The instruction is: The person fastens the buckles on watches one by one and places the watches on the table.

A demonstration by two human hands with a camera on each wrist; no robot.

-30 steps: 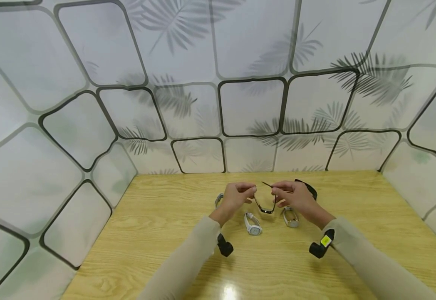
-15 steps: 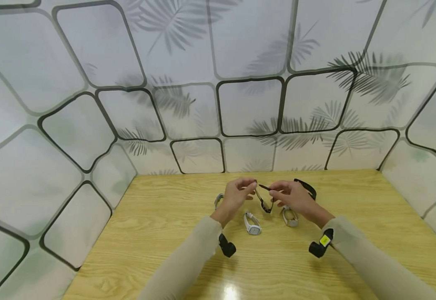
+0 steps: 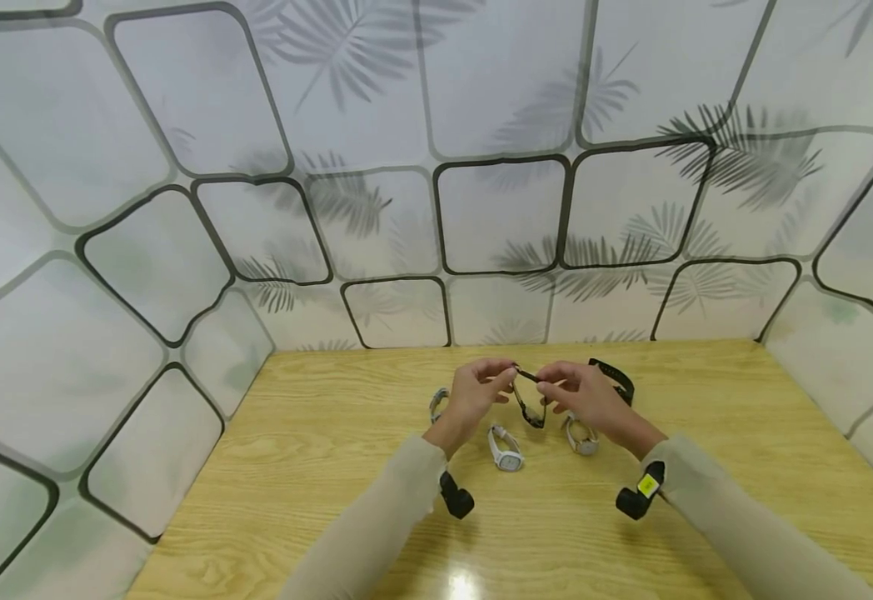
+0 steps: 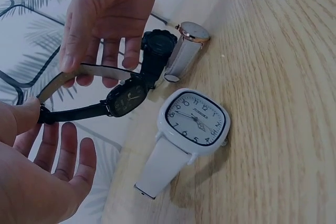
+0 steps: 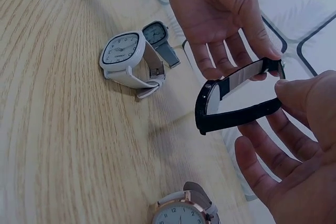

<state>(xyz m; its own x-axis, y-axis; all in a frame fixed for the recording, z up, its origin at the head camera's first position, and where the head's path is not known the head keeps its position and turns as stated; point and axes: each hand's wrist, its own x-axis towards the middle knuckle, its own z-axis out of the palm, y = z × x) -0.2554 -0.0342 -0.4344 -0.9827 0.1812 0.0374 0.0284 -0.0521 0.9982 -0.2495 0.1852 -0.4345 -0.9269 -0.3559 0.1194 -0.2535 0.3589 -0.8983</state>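
A black wristwatch (image 4: 126,97) with a dark rectangular dial hangs above the wooden table between both hands, its strap bent into a loop. My left hand (image 3: 474,393) pinches the buckle end of the strap between thumb and fingers. The other strap end is pinched by my right hand (image 3: 585,392), and its tip reaches the buckle (image 4: 47,115) at the left fingertips. In the right wrist view the strap loop (image 5: 247,114) looks joined at the fingertips; whether the tip passes through the buckle, I cannot tell. Below the hands lies a white square-faced watch (image 4: 191,121).
A white-strapped watch with a rose-gold case (image 5: 181,213) sits under the right hand. Behind that hand lies a black watch (image 3: 618,380). A grey-blue watch (image 5: 157,36) rests beside the left hand. Patterned fabric (image 3: 500,217) walls off the table's back and sides.
The right hand has brought its strap end leftward to the buckle at the left fingertips, closing the gap between the two ends. The watch case has turned slightly. The other watches stay put.
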